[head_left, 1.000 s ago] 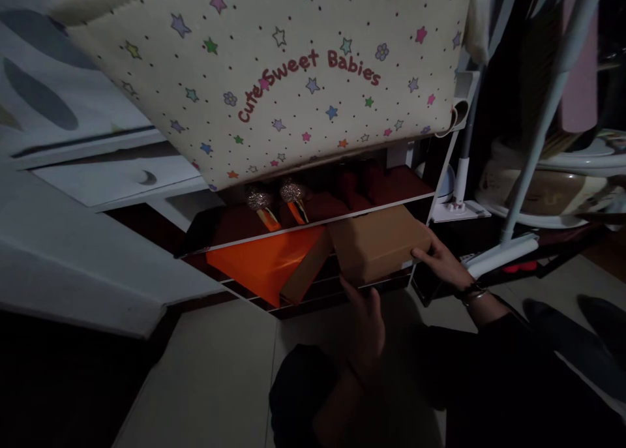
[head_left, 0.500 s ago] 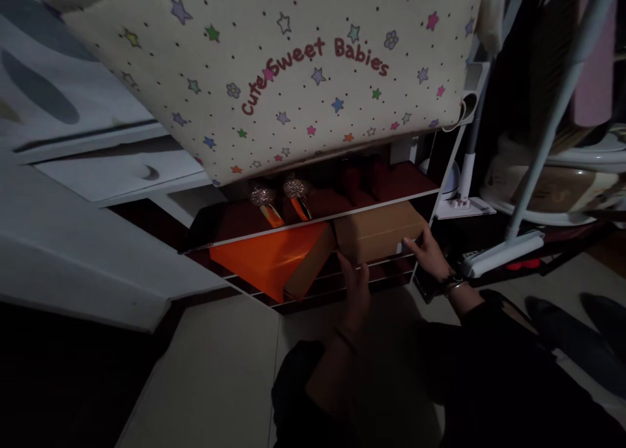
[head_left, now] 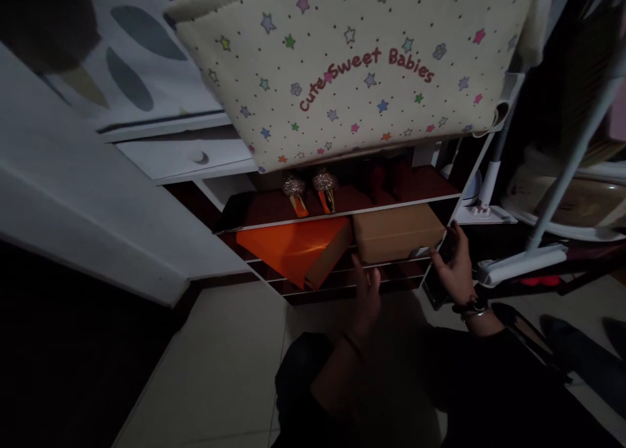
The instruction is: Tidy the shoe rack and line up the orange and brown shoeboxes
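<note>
The fingers (head_left: 360, 278) of the left hand (head_left: 368, 308) are standing loosely apart, grasping nothing, just beside the lower left front corner of a brown cardboard box (head_left: 398, 233). The right hand (head_left: 456, 268), with bands at its wrist, is holding its thumb and fingers spread at the box's right front corner, unclenched; whether either hand is touching the box, I cannot tell. The box is lying inside a dark red rack (head_left: 267, 207), below its upper board. To its left an orange box (head_left: 286, 242) is lying at a slant, one end sticking out. On the board above, two glittery shoes (head_left: 325, 179) are standing side by side, and dim red shapes (head_left: 386, 182) are showing to their right, under a star-printed cover (head_left: 352, 125).
</note>
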Demonstrator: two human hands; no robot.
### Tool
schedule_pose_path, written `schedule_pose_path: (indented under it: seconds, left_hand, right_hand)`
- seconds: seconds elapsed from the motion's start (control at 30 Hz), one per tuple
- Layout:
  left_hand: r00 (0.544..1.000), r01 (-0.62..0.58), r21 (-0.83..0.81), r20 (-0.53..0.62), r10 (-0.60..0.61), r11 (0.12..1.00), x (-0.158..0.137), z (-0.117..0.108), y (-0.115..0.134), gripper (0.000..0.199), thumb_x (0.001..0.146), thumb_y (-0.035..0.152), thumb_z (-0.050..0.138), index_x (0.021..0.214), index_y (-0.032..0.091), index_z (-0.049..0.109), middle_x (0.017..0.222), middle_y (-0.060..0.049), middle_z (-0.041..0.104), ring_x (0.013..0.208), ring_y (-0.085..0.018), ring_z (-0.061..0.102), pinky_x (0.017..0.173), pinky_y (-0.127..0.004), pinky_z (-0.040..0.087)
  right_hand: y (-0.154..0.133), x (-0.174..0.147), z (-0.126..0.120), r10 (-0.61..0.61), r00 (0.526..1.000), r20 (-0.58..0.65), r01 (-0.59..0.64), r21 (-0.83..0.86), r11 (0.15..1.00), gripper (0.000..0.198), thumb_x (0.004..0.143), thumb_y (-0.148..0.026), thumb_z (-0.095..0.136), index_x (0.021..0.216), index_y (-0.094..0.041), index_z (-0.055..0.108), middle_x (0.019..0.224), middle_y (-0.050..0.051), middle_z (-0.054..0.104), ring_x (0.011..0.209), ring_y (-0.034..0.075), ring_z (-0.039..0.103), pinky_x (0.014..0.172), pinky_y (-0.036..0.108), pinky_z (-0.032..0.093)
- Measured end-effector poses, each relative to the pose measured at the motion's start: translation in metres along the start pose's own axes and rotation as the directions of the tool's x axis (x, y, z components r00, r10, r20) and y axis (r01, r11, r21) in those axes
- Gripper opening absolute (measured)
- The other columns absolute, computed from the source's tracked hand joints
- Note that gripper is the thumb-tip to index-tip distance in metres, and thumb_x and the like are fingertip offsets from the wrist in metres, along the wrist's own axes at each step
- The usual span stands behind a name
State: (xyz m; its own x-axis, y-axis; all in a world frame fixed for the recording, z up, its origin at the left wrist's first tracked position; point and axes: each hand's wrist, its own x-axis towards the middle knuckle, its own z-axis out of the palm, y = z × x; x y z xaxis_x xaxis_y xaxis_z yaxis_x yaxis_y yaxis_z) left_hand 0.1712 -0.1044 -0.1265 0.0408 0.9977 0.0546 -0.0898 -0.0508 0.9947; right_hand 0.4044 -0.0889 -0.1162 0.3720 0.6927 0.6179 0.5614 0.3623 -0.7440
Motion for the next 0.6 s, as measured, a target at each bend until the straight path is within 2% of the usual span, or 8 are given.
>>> schedule_pose_path:
  seconds: [0.07,0.13,0.2,0.23,0.33,0.43,0.5,0.6]
  left_hand:
    - [0.998,0.064,-0.054,-0.004,-0.064,0.997,-0.011,-0.008,-0.013,0.094,0.097,0.059,0.065,0.173,0.024,0.023,0.184,-0.009,0.01,0.171,-0.021,0.009,0.138,-0.039,0.011]
    - [0.971,0.218,-0.222,-0.049,-0.235,0.95,-0.022,-0.021,-0.026,0.08,0.089,0.048,0.076,0.161,0.029,0.045,0.18,-0.01,0.028,0.169,-0.026,0.019,0.137,-0.044,0.019]
    - [0.91,0.336,-0.418,-0.088,-0.406,0.844,-0.028,-0.042,-0.036,0.061,0.087,0.041,0.077,0.145,0.032,0.061,0.169,-0.012,0.047,0.164,-0.032,0.034,0.131,-0.052,0.033]
    - [0.885,0.352,-0.486,-0.104,-0.453,0.8,-0.03,-0.055,-0.038,0.051,0.089,0.04,0.075,0.138,0.032,0.065,0.163,-0.012,0.054,0.159,-0.033,0.042,0.126,-0.055,0.04]
    - [0.88,0.297,-0.554,-0.157,-0.448,0.778,-0.024,-0.101,-0.032,0.03,0.093,0.038,0.069,0.122,0.029,0.071,0.145,-0.014,0.067,0.145,-0.034,0.058,0.114,-0.052,0.052]
    - [0.891,0.2,-0.61,-0.213,-0.402,0.767,-0.011,-0.144,-0.014,0.021,0.099,0.039,0.06,0.109,0.025,0.072,0.131,-0.015,0.073,0.129,-0.031,0.068,0.105,-0.047,0.058]
    - [0.901,0.117,-0.692,-0.227,-0.369,0.712,-0.003,-0.163,-0.003,0.025,0.103,0.041,0.053,0.106,0.023,0.071,0.124,-0.013,0.074,0.119,-0.028,0.071,0.1,-0.044,0.059]
    - [0.913,0.07,-0.824,-0.174,-0.369,0.562,0.003,-0.178,0.004,0.032,0.107,0.041,0.045,0.103,0.021,0.07,0.116,-0.011,0.075,0.105,-0.023,0.073,0.095,-0.04,0.058]
  right_hand:
    - [-0.021,-0.005,-0.003,-0.16,0.986,-0.052,0.155,-0.092,0.984,0.08,0.096,-0.039,0.07,0.167,-0.023,0.036,0.16,0.018,0.05,0.15,0.036,0.048,0.125,0.067,0.038]
    - [-0.044,-0.013,0.0,-0.312,0.949,-0.037,0.305,-0.133,0.943,0.074,0.096,-0.03,0.07,0.164,-0.024,0.042,0.153,0.018,0.055,0.145,0.037,0.052,0.121,0.067,0.044]
    - [-0.067,-0.024,0.011,-0.431,0.9,0.065,0.436,-0.103,0.894,0.075,0.096,-0.022,0.069,0.165,-0.026,0.041,0.147,0.017,0.058,0.14,0.036,0.056,0.118,0.065,0.049]
    - [-0.078,-0.03,0.02,-0.481,0.865,0.145,0.493,-0.067,0.867,0.076,0.096,-0.019,0.067,0.167,-0.027,0.039,0.146,0.017,0.058,0.14,0.035,0.057,0.118,0.065,0.049]
    - [-0.106,-0.045,0.056,-0.582,0.709,0.398,0.616,0.053,0.786,0.082,0.099,-0.013,0.062,0.172,-0.025,0.028,0.154,0.02,0.052,0.149,0.034,0.05,0.124,0.065,0.043]
    - [-0.124,-0.055,0.105,-0.608,0.568,0.555,0.696,0.07,0.714,0.082,0.099,-0.011,0.06,0.173,-0.025,0.026,0.162,0.023,0.045,0.156,0.037,0.041,0.125,0.069,0.039]
    - [-0.128,-0.059,0.142,-0.604,0.512,0.611,0.752,0.021,0.659,0.083,0.099,-0.01,0.063,0.172,-0.031,0.03,0.167,0.023,0.041,0.158,0.039,0.038,0.123,0.072,0.038]
    - [-0.127,-0.063,0.19,-0.605,0.456,0.653,0.822,-0.048,0.567,0.09,0.096,-0.009,0.07,0.169,-0.044,0.033,0.173,0.016,0.037,0.161,0.04,0.033,0.122,0.074,0.037]
